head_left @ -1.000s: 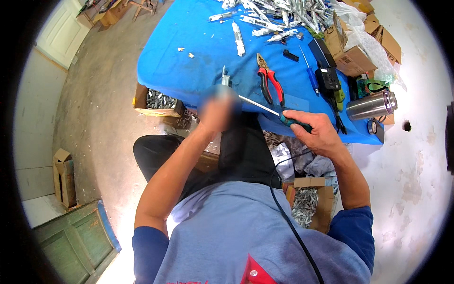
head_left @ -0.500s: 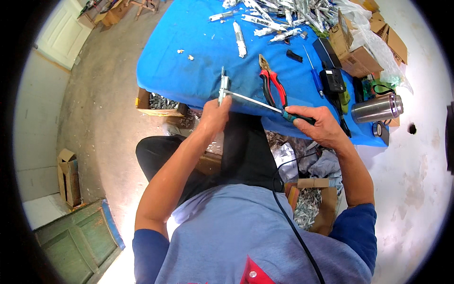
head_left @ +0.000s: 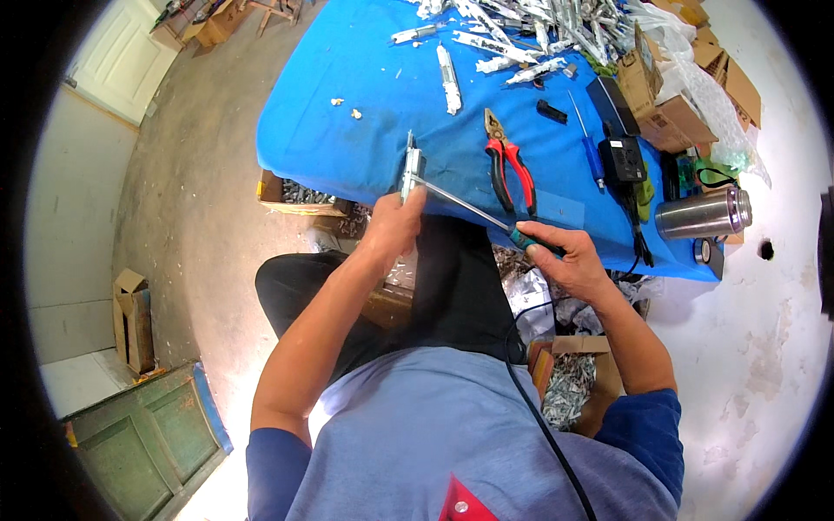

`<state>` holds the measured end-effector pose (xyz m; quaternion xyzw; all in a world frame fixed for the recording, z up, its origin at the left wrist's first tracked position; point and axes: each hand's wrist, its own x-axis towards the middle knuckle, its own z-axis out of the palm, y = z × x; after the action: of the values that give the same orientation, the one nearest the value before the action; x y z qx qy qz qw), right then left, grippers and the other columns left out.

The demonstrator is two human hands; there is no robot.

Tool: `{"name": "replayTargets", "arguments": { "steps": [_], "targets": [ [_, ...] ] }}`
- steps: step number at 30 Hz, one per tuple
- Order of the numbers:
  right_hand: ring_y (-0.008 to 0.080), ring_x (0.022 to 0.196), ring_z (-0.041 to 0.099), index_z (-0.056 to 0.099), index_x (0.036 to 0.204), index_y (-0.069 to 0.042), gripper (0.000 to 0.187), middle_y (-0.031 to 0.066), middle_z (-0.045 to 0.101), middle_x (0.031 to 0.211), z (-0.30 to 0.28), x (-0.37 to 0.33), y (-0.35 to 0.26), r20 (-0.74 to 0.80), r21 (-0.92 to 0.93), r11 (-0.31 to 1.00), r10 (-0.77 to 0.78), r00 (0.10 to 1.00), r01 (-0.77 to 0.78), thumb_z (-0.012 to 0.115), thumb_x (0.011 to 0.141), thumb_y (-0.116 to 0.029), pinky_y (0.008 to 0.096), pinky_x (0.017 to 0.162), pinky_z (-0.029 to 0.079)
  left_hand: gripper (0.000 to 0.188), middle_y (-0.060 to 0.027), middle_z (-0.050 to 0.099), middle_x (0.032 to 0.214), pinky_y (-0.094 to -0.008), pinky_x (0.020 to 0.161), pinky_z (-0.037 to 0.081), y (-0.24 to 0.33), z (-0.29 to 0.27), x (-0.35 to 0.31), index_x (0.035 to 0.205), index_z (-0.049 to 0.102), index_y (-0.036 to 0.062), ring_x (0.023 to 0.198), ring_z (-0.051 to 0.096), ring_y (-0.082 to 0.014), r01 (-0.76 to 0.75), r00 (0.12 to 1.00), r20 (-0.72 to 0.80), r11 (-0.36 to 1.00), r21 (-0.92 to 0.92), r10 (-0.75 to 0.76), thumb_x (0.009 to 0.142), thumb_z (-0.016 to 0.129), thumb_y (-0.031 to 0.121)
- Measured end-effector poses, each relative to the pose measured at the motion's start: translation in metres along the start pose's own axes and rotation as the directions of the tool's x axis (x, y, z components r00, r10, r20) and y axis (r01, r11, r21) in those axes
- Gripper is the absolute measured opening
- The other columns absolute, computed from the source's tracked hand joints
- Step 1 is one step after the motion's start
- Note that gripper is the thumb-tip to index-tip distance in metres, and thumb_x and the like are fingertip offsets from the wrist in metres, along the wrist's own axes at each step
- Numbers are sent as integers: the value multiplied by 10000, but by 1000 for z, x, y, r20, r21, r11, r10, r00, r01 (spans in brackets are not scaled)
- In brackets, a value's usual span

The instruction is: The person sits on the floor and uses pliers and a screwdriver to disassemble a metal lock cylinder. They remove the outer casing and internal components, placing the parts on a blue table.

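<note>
My left hand [head_left: 396, 224] is closed around the lower end of a slim silvery-white metal piece [head_left: 412, 168], held upright over the table's near edge. In my right hand [head_left: 569, 258] is a screwdriver with a dark teal handle [head_left: 526, 240]. Its long steel shaft [head_left: 465, 206] points left, and the tip meets the side of the metal piece near my left fingers. Just beyond the shaft lie red and black pliers [head_left: 508, 161] on the blue cloth. A similar whitish piece [head_left: 449, 80] lies farther off.
More whitish metal pieces [head_left: 521, 43] are heaped at the table's far side. To the right lie a blue screwdriver [head_left: 593, 161], a black adapter [head_left: 622, 160] and a steel bottle [head_left: 702, 214]. Boxes of metal scraps [head_left: 569, 386] stand below, and a black cable [head_left: 539, 417] crosses my front.
My right hand has moved slightly left and down, tilting the screwdriver more steeply. Its tip stays against the metal piece in my left hand. The whole view has shifted a little.
</note>
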<state>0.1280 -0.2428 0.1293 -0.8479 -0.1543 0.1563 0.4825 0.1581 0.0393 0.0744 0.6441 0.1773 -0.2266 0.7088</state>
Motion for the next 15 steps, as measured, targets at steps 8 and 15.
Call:
{"name": "replayTargets", "arguments": {
  "steps": [8, 15],
  "targets": [
    [59, 765, 578, 600, 1276, -28, 394, 32, 664, 975, 9, -6, 4, 79, 323, 922, 199, 977, -213, 652, 904, -146, 212, 689, 480, 378, 49, 349, 576, -258, 411, 266, 0, 2, 1, 775, 444, 121, 459, 308, -79, 19, 1000, -5, 999, -30, -19, 963, 530, 438],
    [151, 706, 641, 554, 1330, -71, 454, 112, 683, 952, 15, -8, 2, 109, 281, 940, 170, 979, -194, 653, 892, -137, 262, 594, 493, 375, 52, 341, 577, -266, 419, 262, 3, 2, -3, 760, 426, 123, 462, 296, -76, 49, 999, 7, 997, -62, -49, 972, 499, 424]
  ]
}}
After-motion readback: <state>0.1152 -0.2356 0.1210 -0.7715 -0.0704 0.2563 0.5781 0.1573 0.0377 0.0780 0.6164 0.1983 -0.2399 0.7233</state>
